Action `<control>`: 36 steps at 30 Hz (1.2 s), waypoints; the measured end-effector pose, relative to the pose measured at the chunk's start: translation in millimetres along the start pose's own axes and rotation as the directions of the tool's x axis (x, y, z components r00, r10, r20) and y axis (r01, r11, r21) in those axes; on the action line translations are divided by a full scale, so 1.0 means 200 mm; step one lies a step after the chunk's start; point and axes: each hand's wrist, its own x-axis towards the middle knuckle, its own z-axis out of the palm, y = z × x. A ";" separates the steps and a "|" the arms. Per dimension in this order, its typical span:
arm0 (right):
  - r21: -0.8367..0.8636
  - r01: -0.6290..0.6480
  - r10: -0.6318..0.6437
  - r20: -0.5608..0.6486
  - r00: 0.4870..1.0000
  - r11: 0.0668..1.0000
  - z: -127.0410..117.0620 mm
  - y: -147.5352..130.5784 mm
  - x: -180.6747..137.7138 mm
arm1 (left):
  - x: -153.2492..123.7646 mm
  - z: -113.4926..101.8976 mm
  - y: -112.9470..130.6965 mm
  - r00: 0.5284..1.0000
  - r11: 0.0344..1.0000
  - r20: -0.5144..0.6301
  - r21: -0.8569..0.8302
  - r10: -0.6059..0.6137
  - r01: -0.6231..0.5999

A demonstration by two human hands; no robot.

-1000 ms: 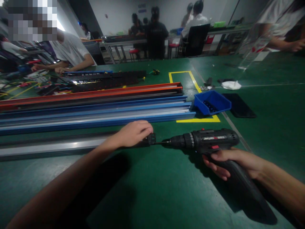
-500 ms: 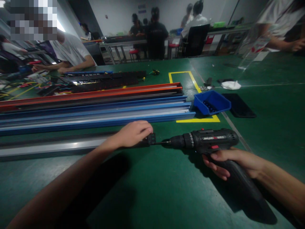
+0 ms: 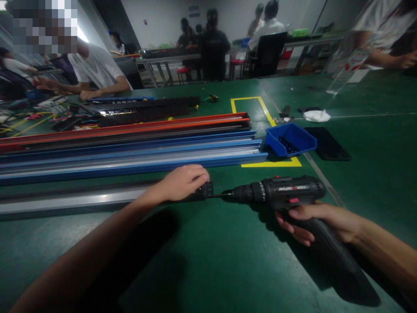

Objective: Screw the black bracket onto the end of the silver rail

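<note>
My left hand is closed over the right end of a long dark metal rail that lies across the green table. It presses on a small black end piece at the rail's tip. My right hand grips the handle of a black cordless drill. The drill lies level, and its bit touches the end piece from the right.
Behind the rail lie several long blue, grey and orange rails. A blue bin with small dark parts sits at their right end by yellow tape, a black phone beside it. Other people work at the left and at far tables.
</note>
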 end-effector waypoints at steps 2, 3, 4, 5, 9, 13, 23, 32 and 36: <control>-0.005 -0.007 0.007 -0.007 1.000 1.000 0.00 0.00 0.00 | 0.00 0.00 0.00 1.000 1.000 0.004 0.000 -0.001 0.001; -0.005 -0.012 0.012 -0.011 1.000 1.000 0.00 0.00 0.00 | 0.00 0.00 0.00 1.000 1.000 0.007 0.001 0.000 0.000; -0.004 -0.016 0.016 -0.013 1.000 1.000 0.00 0.00 0.00 | 0.00 0.00 0.00 1.000 1.000 0.010 0.002 0.001 -0.001; -0.003 -0.021 0.021 -0.016 1.000 1.000 0.00 0.00 0.00 | 0.00 -0.01 0.00 1.000 1.000 0.012 0.004 0.001 -0.001; -0.007 -0.028 0.028 -0.034 0.999 1.000 0.01 -0.01 0.00 | 0.00 0.00 0.00 1.000 1.000 0.010 0.009 -0.007 0.007; -0.034 -0.019 0.018 -0.034 0.999 0.999 0.01 -0.01 0.00 | 0.00 0.00 0.00 1.000 1.000 0.008 0.010 0.000 0.000; -0.025 -0.016 0.015 -0.036 0.999 1.000 0.01 -0.01 0.00 | 0.00 0.00 0.00 1.000 1.000 0.007 0.002 0.000 0.000; -0.001 -0.013 0.013 -0.025 1.000 1.000 0.01 -0.02 0.00 | 0.00 0.00 -0.01 1.000 1.000 0.002 0.007 0.006 -0.006; 0.012 -0.028 0.028 -0.029 0.999 1.000 0.00 -0.01 0.00 | 0.00 0.00 -0.01 1.000 1.000 -0.001 0.005 0.005 -0.005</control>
